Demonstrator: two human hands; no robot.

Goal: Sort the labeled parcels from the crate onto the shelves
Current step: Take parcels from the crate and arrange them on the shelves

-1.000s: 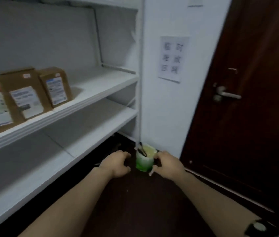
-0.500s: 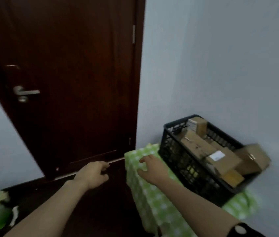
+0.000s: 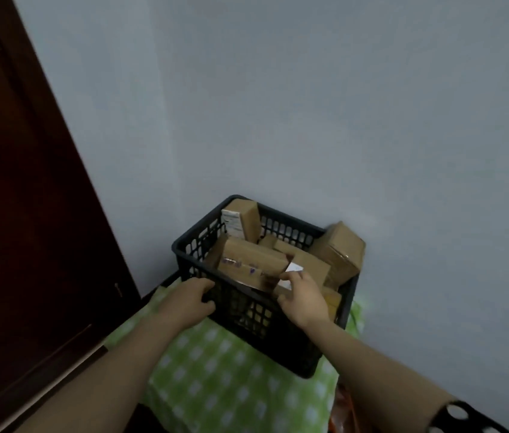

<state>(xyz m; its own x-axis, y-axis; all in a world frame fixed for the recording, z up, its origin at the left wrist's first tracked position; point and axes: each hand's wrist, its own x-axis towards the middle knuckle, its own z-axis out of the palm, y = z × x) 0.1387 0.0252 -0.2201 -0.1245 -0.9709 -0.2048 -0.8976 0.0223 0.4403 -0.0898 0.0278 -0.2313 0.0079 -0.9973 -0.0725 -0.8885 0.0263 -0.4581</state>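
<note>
Ok so both hands are at the black plastic crate (image 3: pixel 247 310), which sits on a green checked cloth (image 3: pixel 215 370) right up against the grey wall (image 3: pixel 309 104).

The left hand (image 3: pixel 184 303) is at the crate's near-left corner. Its fingers (image 3: pixel 203 284) are curled in against the mesh side just under the rim, with the thumb below them. It could be hooked on or just touching, honestly can't tell from this angle.

The right hand (image 3: pixel 304 300) reaches over the near rim into the crate. The fingers are bent and the fingertips (image 3: pixel 297 276) are down on the white label (image 3: pixel 293 267) of a labeled parcel (image 3: pixel 312 264) lying in the middle of the pile. The thumb is spread off to the left, on the near side of the box. Whether it actually has a grip yet or is just resting there, I can't say.

The other cardboard boxes, going from those right fingertips:
- Just left of them, a long flat parcel (image 3: pixel 247 260) lies across the crate, with some purplish marks on its face.
- Beyond that one, in the far-left corner, an upright parcel (image 3: pixel 245 221) pokes above the rim, with a label on its left face.
- Beyond and to the right, a chunky parcel (image 3: pixel 339 251) sits tilted on the far-right rim, close against the wall.

A dark brown door (image 3: pixel 28 214) is well off to the left of the left hand. A black sleeve with white dots (image 3: pixel 462 417) shows at the bottom right.
</note>
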